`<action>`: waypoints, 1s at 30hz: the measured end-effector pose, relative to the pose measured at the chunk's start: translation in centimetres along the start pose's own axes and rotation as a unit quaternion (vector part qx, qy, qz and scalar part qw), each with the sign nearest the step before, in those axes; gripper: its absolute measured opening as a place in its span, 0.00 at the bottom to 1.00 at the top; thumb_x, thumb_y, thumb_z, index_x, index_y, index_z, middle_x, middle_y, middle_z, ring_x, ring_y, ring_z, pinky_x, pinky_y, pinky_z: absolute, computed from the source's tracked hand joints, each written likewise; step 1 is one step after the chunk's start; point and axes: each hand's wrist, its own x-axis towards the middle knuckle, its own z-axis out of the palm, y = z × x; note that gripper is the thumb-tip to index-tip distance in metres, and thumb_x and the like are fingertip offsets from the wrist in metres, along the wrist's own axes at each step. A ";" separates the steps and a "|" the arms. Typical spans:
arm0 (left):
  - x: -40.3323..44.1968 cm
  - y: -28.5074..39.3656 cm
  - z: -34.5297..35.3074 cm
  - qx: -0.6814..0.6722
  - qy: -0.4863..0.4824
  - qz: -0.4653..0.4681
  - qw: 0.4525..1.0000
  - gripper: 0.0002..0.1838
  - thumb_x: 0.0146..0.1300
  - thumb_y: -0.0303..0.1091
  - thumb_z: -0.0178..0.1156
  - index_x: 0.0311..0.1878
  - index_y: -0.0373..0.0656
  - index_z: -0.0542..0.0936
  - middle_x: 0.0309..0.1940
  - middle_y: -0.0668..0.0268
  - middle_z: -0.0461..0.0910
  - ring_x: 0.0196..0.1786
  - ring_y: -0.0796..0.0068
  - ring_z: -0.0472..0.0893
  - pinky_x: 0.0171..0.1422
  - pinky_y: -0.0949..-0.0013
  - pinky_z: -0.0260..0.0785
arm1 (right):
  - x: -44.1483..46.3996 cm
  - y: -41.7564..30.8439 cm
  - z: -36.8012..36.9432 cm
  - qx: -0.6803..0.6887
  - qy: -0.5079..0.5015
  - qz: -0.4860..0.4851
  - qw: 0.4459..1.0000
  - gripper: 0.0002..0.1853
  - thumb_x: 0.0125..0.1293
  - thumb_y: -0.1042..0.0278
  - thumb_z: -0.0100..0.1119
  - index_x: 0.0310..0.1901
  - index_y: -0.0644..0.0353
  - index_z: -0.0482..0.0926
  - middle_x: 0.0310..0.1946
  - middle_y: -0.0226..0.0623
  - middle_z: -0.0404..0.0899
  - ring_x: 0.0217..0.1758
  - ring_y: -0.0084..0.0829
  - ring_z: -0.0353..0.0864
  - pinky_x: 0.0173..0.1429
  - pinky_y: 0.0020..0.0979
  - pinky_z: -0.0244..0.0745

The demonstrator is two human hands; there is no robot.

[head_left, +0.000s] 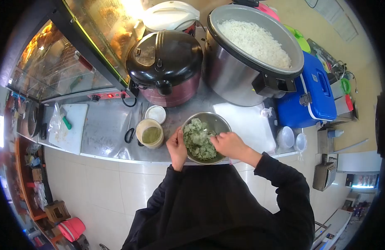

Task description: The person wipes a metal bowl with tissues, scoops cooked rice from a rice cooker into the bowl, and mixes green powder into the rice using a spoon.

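A round metal bowl [221,122] at the counter's front edge holds a clumped, green-tinted rice mixture [197,139]. Wrapped on the bowl's left rim is my left hand [176,146], closed with the thumb up. My right hand [229,146] is closed over the bowl's right side, gripping what looks like a spoon [205,130]; most of it is hidden by my fingers and the rice. Left of the bowl stands an open tub [139,130] with green powder or paste inside. Its probable white lid [155,113] lies just behind.
A large steel cooker [230,75] full of white rice [255,41] stands behind, beside a closed dark-red cooker [171,85]. Black-handled scissors [129,134] and a white cutting board [78,125] lie left. White paper [246,129], a blue cooler box [315,91] and clear containers [286,137] are right.
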 end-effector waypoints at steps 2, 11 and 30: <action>0.3 0.1 0.0 -0.017 -0.001 -0.001 1.000 0.17 0.76 0.34 0.53 0.55 0.29 0.81 0.43 0.63 0.85 0.45 0.81 0.78 0.53 0.74 0.71 | -1.3 -0.8 -0.5 -0.021 -0.006 -0.049 0.999 0.11 0.57 0.67 0.58 0.41 0.62 0.78 0.24 0.29 0.79 0.30 0.27 0.81 0.30 0.31 0.75; 1.0 -1.5 -0.6 0.011 -0.022 0.003 1.000 0.17 0.75 0.35 0.54 0.55 0.31 0.81 0.43 0.62 0.86 0.45 0.80 0.78 0.54 0.73 0.71 | -1.8 3.3 -8.0 0.151 -0.076 0.094 0.981 0.08 0.59 0.67 0.61 0.41 0.51 0.81 0.32 0.31 0.81 0.34 0.35 0.82 0.38 0.34 0.76; 4.1 -0.5 -0.3 0.011 -0.167 -0.059 0.984 0.16 0.74 0.35 0.55 0.52 0.31 0.82 0.39 0.66 0.86 0.41 0.84 0.77 0.49 0.74 0.71 | 4.1 5.7 -2.3 0.177 -0.035 0.117 0.977 0.08 0.53 0.73 0.64 0.35 0.48 0.83 0.34 0.26 0.80 0.35 0.39 0.83 0.37 0.41 0.76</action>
